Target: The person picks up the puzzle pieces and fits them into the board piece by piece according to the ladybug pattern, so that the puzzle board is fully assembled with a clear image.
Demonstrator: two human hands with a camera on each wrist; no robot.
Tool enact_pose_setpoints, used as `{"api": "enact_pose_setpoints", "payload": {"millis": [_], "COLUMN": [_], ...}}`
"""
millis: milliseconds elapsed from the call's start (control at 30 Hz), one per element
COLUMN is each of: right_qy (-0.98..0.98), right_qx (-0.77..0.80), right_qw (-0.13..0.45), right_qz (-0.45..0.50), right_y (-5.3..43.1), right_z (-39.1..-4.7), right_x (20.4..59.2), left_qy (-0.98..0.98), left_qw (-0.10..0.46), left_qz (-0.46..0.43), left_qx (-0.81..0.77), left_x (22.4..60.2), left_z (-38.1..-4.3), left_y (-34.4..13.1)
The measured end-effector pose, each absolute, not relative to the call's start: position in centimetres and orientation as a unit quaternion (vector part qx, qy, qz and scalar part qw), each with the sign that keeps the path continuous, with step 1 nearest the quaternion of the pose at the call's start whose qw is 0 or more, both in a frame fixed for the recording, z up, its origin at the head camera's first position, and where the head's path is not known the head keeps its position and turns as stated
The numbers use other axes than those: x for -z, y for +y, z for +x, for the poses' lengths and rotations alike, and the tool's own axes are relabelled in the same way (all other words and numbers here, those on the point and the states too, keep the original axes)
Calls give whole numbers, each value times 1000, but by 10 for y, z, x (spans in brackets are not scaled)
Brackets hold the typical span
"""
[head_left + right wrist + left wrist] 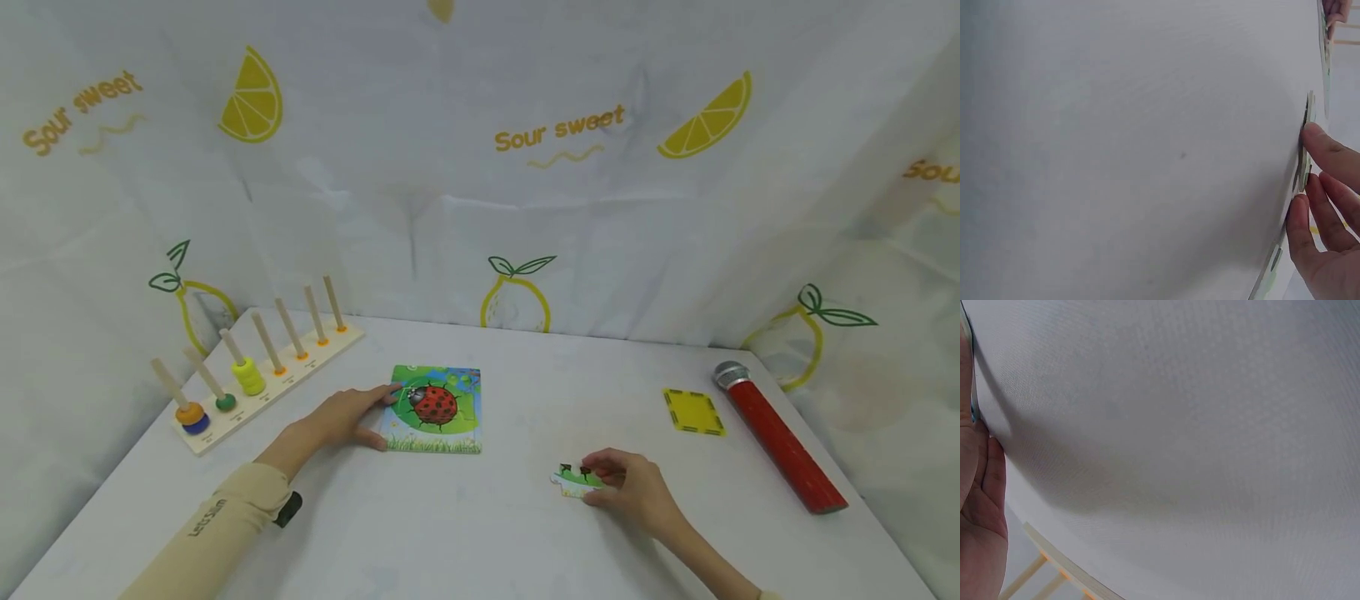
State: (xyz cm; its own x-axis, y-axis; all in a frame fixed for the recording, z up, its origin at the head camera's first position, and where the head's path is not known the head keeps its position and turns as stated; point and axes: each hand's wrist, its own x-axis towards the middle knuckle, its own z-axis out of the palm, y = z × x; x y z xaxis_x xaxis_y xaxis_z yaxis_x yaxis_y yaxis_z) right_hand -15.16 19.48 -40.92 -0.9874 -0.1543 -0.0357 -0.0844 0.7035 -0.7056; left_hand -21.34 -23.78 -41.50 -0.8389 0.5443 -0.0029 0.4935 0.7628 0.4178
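Observation:
My left hand [341, 418] rests at the left side of a square ladybug puzzle [435, 408], its fingertips over the upper left part and its thumb at the lower left corner. In the left wrist view, that hand [982, 494] lies along the left border. Further right, my right hand [632, 492] pinches a small green-and-white jigsaw puzzle piece [572, 483] with dark markings between thumb and fingers. The right wrist view shows this piece [1305, 150] edge-on beside the thumb, low over the table.
A wooden peg board [262, 392] with coloured rings stands at the left. On the right lie a yellow square tile [694, 412] and a red microphone [783, 446]. White cloth printed with lemons [420, 233] hangs behind the white table [465, 533].

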Motion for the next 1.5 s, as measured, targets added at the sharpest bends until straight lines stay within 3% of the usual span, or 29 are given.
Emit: {"api": "enact_pose_setpoints", "payload": {"millis": [167,400,500,1500], "right_qy": [912,828,794,719], "right_qx": [400,532,575,653], "right_qw": [74,178,196,220], "right_qz": [-47,-7,-17,-91], "right_y": [197,190,182,66], "right_z": [-154,-166,-173,-218], "right_x": [402,397,398,418], "left_qy": [936,938,940,935], "left_qw": [63,63,64,60], "left_qz": [280,274,271,278], "left_qx": [-204,-200,-199,-211], "left_x": [415,414,415,412], "left_z": [-214,-214,-214,-210], "left_y": [-238,-239,-240,-237]}}
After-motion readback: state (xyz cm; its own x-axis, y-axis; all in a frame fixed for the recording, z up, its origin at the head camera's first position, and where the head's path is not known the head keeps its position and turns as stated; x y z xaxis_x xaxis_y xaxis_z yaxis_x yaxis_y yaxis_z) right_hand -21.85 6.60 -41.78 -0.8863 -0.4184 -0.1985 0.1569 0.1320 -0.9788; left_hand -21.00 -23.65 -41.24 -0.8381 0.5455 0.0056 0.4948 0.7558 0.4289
